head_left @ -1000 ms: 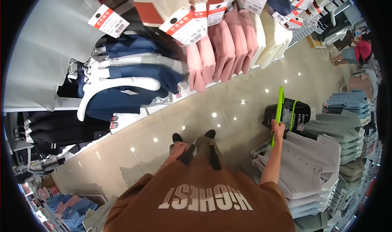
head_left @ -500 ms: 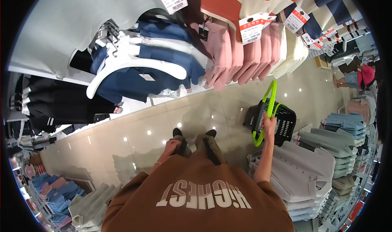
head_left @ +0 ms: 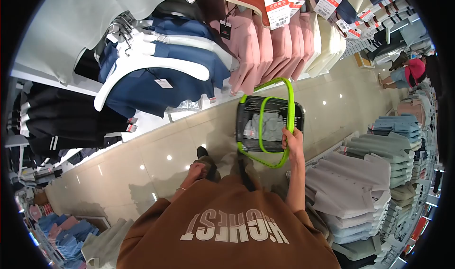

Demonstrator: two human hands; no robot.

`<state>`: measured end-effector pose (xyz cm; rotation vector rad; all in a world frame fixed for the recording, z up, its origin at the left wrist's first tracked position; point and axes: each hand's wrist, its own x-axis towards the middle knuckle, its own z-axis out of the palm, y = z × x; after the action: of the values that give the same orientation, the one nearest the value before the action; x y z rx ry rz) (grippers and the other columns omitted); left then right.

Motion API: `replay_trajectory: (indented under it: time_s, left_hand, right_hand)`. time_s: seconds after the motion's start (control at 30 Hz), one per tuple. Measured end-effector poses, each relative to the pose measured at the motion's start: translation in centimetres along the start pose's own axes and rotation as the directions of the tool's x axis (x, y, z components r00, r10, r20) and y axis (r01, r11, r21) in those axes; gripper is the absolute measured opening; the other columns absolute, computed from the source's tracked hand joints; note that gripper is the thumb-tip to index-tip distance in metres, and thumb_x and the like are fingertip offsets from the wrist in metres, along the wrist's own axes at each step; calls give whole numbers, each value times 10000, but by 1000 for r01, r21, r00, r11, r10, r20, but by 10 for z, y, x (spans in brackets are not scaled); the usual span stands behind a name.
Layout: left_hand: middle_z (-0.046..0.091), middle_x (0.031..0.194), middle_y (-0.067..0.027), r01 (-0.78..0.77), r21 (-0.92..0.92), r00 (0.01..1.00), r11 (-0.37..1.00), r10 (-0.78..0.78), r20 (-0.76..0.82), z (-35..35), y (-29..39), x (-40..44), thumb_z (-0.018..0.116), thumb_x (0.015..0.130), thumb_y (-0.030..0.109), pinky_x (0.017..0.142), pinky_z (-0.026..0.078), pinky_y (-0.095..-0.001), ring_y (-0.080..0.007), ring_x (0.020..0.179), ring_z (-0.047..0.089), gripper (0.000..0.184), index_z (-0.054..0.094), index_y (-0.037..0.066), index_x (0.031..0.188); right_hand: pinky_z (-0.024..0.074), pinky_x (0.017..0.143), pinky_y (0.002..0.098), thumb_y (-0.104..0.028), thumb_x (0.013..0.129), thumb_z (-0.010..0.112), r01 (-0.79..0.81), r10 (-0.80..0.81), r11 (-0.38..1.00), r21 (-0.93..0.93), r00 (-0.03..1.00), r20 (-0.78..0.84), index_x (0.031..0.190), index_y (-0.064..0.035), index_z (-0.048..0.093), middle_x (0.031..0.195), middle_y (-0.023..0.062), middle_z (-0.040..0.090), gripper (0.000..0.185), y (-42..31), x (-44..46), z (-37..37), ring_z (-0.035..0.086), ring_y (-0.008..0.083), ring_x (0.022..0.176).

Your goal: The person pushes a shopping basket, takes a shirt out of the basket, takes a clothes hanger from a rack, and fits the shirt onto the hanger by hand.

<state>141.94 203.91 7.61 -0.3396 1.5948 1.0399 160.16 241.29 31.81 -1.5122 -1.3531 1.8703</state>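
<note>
My right hand (head_left: 293, 142) is closed round the bright green handle (head_left: 290, 100) of a black shopping basket (head_left: 298, 113). The basket hangs tilted, its open top towards me, and a folded light grey garment (head_left: 271, 126) with a tag lies inside. Down by my thigh, my left hand (head_left: 195, 171) is curled into a loose fist with nothing visible in it. Beyond the basket hang pink shirts (head_left: 246, 55). Ahead on the left are navy polo shirts (head_left: 151, 96) and a bare white hanger (head_left: 156, 65); neither hand touches them.
Stacks of folded grey shirts (head_left: 348, 183) stand close on my right. Black clothes (head_left: 66, 117) hang at the left, and folded blue garments (head_left: 71, 233) lie at lower left. A person in a pink top (head_left: 415, 72) is farther along the tiled aisle (head_left: 156, 148).
My right hand has brought the basket left, in front of my legs, and its inside with the grey garment now shows. My left hand stays near my thigh. The view has shifted slightly.
</note>
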Motion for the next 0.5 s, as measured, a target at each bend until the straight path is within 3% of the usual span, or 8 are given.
replay_trajectory:
  time_s: [0.23, 0.33, 0.5]
  left_hand:
    - [649, 796, -79, -13, -54, 997, 998, 8, -82, 46, -21, -16, 609, 886, 210, 550, 551, -317, -169, 596, 627, 195, 617, 82, 1032]
    - [650, 776, -81, -11, -93, 994, 996, 1, -105, 77, -35, -27, 609, 886, 204, 555, 545, -304, -168, 599, 627, 202, 631, 68, 1033]
    - [643, 728, -91, -167, -268, 963, 949, 99, -251, 114, -94, -31, 589, 897, 178, 557, 534, -278, -160, 588, 620, 214, 634, 10, 1022]
  right_hand:
    - [375, 390, 272, -142, 861, 610, -59, 66, 954, -295, 998, 15, 863, -45, 535, 592, 6, 487, 123, 73, 57, -41, 448, 108, 434]
    - [381, 388, 284, -127, 859, 603, -79, 120, 941, -328, 987, 105, 847, -41, 517, 582, 13, 477, 122, 89, 72, -21, 454, 121, 435]
    - [392, 399, 305, -111, 863, 589, -95, 184, 927, -362, 958, 221, 830, -42, 493, 582, 29, 468, 123, 114, 85, 6, 457, 143, 441]
